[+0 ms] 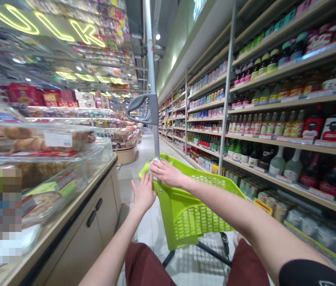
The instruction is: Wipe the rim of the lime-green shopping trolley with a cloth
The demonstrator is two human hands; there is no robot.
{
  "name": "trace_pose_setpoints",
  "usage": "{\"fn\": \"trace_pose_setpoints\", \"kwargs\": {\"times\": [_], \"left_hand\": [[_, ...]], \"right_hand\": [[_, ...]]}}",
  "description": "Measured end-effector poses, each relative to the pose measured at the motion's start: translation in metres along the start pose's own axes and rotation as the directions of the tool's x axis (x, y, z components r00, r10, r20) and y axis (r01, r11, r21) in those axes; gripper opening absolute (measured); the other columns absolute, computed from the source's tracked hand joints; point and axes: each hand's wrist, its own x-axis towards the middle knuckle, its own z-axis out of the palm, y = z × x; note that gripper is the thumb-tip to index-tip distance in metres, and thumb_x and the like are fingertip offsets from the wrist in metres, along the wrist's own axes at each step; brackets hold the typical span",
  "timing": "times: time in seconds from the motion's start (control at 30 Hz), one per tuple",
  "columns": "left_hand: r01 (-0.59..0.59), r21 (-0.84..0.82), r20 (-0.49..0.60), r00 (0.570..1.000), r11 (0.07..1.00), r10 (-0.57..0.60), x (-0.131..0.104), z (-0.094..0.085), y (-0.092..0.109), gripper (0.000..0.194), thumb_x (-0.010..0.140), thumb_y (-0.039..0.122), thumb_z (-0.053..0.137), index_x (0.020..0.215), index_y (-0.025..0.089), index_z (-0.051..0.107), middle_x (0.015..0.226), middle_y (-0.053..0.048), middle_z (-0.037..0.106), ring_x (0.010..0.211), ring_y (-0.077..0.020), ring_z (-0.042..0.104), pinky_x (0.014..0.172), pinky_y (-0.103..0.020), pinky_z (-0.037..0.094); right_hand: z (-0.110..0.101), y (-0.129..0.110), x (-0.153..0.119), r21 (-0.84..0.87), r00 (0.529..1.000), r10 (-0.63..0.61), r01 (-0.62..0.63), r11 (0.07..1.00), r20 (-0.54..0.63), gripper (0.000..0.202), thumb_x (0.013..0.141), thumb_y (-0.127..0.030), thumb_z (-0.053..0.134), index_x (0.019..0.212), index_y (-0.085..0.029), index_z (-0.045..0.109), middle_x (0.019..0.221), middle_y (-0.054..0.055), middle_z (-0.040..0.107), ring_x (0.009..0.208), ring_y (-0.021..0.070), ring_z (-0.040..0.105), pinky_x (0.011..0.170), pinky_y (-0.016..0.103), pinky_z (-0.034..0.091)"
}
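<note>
Where the grey pole meets the green cart at mid-frame, the right hand lies over the rim, its fingertips on a small white wad; whether they clamp it or merely press it, I cannot tell. Slightly lower and to the left in the frame, the left hand rests against the rim's corner, fingers spread and gripping nothing. The hands are close together. The cart stands upright from the middle to the lower centre, and its body looks like hard moulded plastic: probably stiff, fairly light, smooth enough for skin to slide on and not easily broken. On its dark legs it may roll if pushed, so the thick rim beside the pole, or the looped handle higher up, seems a better hold than the perforated side. The wad looks soft and light, best pinned under flat fingers.
</note>
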Motion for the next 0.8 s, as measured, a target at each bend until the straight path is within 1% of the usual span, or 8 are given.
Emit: {"fn": "trace_pose_setpoints", "kwargs": {"times": [0.1,0.17,0.27,0.33,0.47,0.63,0.7,0.8], "left_hand": [[-0.001,0.007,-0.015,1.000,1.000,0.001,-0.001,0.002,-0.002,0.057,0.072,0.020,0.042,0.128,0.013,0.036,0.139,-0.012,0.029,0.131,-0.0274,0.017,0.100,-0.062,0.007],[-0.001,0.017,-0.021,1.000,1.000,0.001,-0.002,0.004,-0.002,0.056,0.072,0.021,0.042,0.128,0.013,0.038,0.139,-0.012,0.029,0.131,-0.0282,0.016,0.100,-0.062,0.009],[0.003,0.024,-0.023,1.000,1.000,-0.003,-0.003,0.004,-0.002,0.056,0.072,0.022,0.043,0.127,0.014,0.038,0.139,-0.012,0.028,0.131,-0.0283,0.015,0.100,-0.062,0.010],[0.007,0.024,-0.034,0.999,1.000,-0.006,-0.004,0.005,-0.001,0.056,0.072,0.022,0.042,0.128,0.013,0.038,0.140,-0.012,0.027,0.131,-0.0276,0.015,0.100,-0.062,0.010],[0.004,0.014,-0.060,0.998,1.000,-0.003,-0.010,0.005,-0.001,0.057,0.072,0.020,0.041,0.128,0.013,0.036,0.141,-0.011,0.024,0.132,-0.0262,0.014,0.101,-0.061,0.009],[0.001,0.000,-0.061,0.998,1.000,-0.001,-0.015,0.007,-0.005,0.059,0.072,0.019,0.042,0.130,0.014,0.034,0.140,-0.011,0.026,0.132,-0.0267,0.014,0.102,-0.059,0.007],[0.007,-0.002,-0.074,0.997,1.000,-0.007,-0.014,0.006,-0.005,0.060,0.071,0.019,0.042,0.131,0.014,0.032,0.140,-0.012,0.026,0.132,-0.0265,0.014,0.102,-0.059,0.005],[0.020,-0.007,-0.113,0.993,1.000,-0.020,-0.009,0.001,-0.003,0.062,0.072,0.019,0.043,0.132,0.013,0.029,0.141,-0.012,0.022,0.132,-0.0257,0.013,0.103,-0.058,0.005]], "right_hand": [[-0.001,0.002,0.002,0.027,0.999,-0.035,0.035,0.999,0.013,0.034,0.086,-0.014,0.039,0.119,-0.016,0.049,0.131,0.007,0.042,0.130,0.0198,0.019,0.105,0.042,0.023],[-0.018,0.016,0.019,-0.001,0.997,0.052,-0.052,0.999,-0.057,0.037,0.087,-0.011,0.036,0.123,-0.016,0.045,0.134,0.006,0.038,0.131,0.0200,0.016,0.105,0.043,0.021],[-0.047,0.041,0.046,-0.039,0.950,0.251,-0.263,0.964,-0.186,0.040,0.087,-0.009,0.031,0.125,-0.016,0.043,0.138,0.005,0.032,0.131,0.0211,0.012,0.107,0.044,0.018],[-0.054,0.046,0.051,-0.043,0.938,0.287,-0.300,0.953,-0.194,0.040,0.087,-0.009,0.031,0.124,-0.017,0.044,0.138,0.004,0.032,0.131,0.0214,0.012,0.107,0.044,0.018],[-0.026,0.018,0.024,-0.015,0.984,0.161,-0.162,0.987,-0.073,0.038,0.086,-0.011,0.036,0.122,-0.017,0.046,0.135,0.006,0.036,0.131,0.0218,0.015,0.105,0.045,0.023],[0.014,-0.019,-0.015,0.039,0.999,0.049,-0.050,0.998,0.017,0.038,0.085,-0.014,0.043,0.123,-0.016,0.045,0.133,0.010,0.039,0.129,0.0220,0.021,0.101,0.045,0.029],[0.010,-0.017,-0.010,0.041,0.998,0.064,-0.064,0.997,0.004,0.039,0.085,-0.013,0.043,0.124,-0.017,0.044,0.133,0.009,0.039,0.129,0.0216,0.021,0.102,0.045,0.028],[-0.011,0.002,0.016,0.026,0.979,0.184,-0.182,0.983,-0.089,0.041,0.085,-0.009,0.037,0.124,-0.019,0.044,0.135,0.007,0.036,0.130,0.0214,0.017,0.104,0.044,0.024]]}}
